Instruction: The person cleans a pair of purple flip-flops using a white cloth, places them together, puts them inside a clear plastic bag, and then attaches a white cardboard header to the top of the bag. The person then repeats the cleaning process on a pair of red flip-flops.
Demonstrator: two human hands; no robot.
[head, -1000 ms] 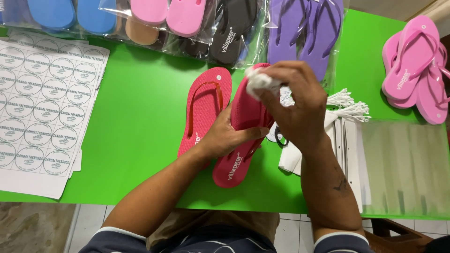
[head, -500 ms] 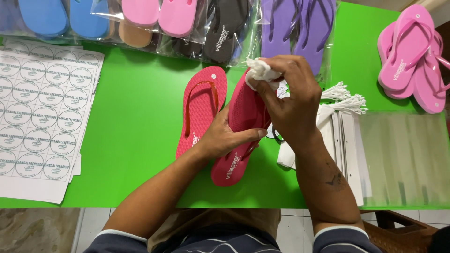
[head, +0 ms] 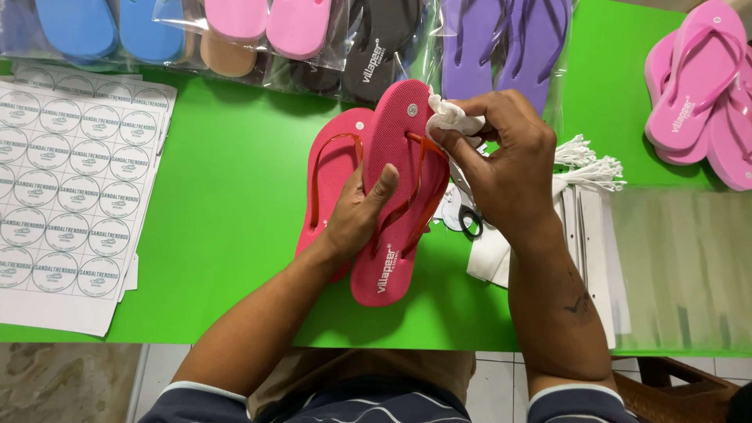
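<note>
Head view, only one. Left hand [head: 356, 223] wraps a red flip-flop [head: 399, 180] from underneath, thumb pressed on the footbed; its other fingers are hidden behind the sole. The sandal is tilted up off the green bench [head: 227, 219], toe end pointing away. Right hand [head: 501, 168] pinches a small white cloth [head: 453, 119] against the strap near the toe post; fingertips are curled in, so how much cloth is bunched inside can't be made out.

Second red flip-flop [head: 325, 168] lies flat on the bench just left of the held one, partly covered by it and by the left hand. So two red ones total.

Black scissor handle [head: 470, 223] peeks out under the right wrist, blades hidden. White string tags [head: 587, 160] sit right of the hand, count unreadable. White cards [head: 580, 227] mostly covered by the forearm.

Far edge: bagged sandals cut off by the frame, two blue [head: 110, 27], two pink [head: 270, 23], one black [head: 376, 51], two purple [head: 505, 39]. Two loose pink flip-flops [head: 697, 86] stacked at right, clipped by the edge. Sheets of round stickers [head: 70, 180] at left, stacked, top sheet clipped at the left edge.
</note>
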